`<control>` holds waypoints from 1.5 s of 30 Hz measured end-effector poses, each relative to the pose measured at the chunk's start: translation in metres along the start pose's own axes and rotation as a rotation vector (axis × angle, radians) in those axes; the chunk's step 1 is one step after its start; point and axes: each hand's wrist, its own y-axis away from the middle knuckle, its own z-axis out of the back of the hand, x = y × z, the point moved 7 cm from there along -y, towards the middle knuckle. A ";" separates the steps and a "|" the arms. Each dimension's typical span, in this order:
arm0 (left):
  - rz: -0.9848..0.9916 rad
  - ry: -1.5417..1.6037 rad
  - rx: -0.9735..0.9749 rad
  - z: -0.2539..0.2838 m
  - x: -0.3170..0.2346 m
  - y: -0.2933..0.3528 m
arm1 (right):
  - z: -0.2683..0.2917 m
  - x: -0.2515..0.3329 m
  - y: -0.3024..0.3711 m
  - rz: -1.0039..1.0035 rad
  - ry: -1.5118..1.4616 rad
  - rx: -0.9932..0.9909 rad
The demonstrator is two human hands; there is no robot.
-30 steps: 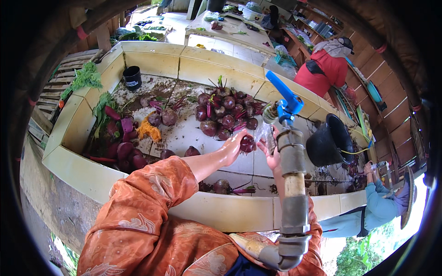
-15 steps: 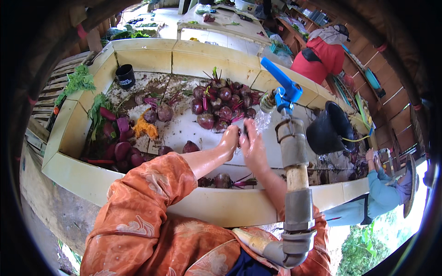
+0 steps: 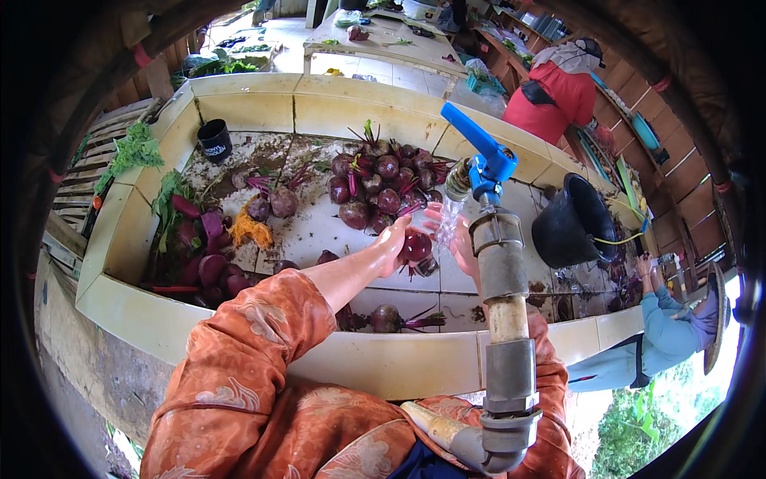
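From where I stand, the left hand (image 3: 391, 243) has its fingers curled round a dark red beetroot (image 3: 416, 245) in the basin (image 3: 391, 369), just beside the water (image 3: 449, 225) from the blue-handled tap (image 3: 495, 165); the right hand (image 3: 461, 246) has its fingers spread near that stream. Rinsing looks partway: the heaped pile (image 3: 381, 191) beyond seems done, while the loose beetroots (image 3: 283, 202) among the dirt probably remain

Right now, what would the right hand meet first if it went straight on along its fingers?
Probably the near right edge of the pile of beets, ahead of the right hand and to its left. Height above the basin floor is unclear, so it might pass over them.
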 end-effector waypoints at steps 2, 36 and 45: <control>0.041 0.057 0.024 -0.004 0.008 -0.003 | -0.015 0.017 0.002 0.128 0.278 0.086; 0.164 -0.901 0.628 0.015 0.029 0.017 | 0.076 -0.083 -0.032 -0.412 0.705 0.100; 0.038 -0.084 0.111 0.012 0.019 -0.012 | 0.028 -0.005 0.011 0.001 0.060 -0.369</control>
